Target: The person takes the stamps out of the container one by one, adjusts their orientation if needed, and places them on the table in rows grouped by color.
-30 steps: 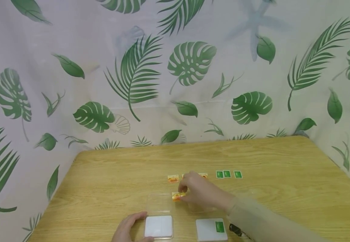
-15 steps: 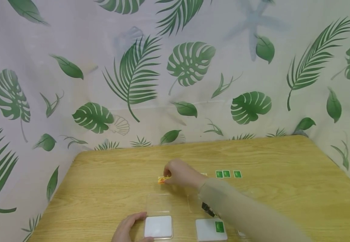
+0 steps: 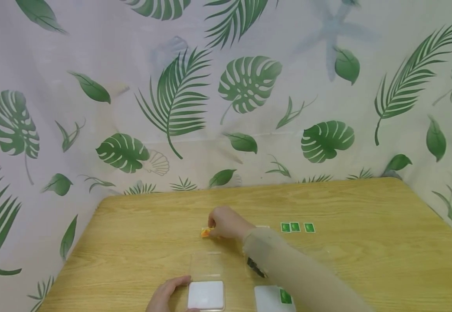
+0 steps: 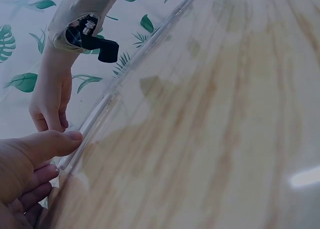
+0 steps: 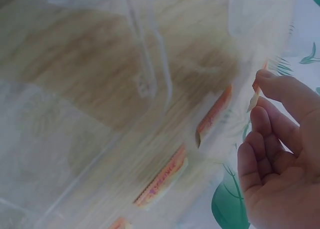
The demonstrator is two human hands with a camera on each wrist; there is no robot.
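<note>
Right hand [image 3: 226, 223]: fingers pinching orange card [image 3: 205, 232] over tabletop [image 3: 366, 208]. Left hand [image 3: 167, 294]: fingers relaxed, touching clear box [image 3: 206, 281]. Green cards [image 3: 297, 227] well apart.

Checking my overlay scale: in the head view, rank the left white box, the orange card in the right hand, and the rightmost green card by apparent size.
1. Left white box, clearly largest, though nearest the camera.
2. Orange card and rightmost green card: look alike; the right hand hides part of the orange one, so unranked.

Curtained tabletop booth: leaf-print backdrop [image 3: 226, 86]
</note>
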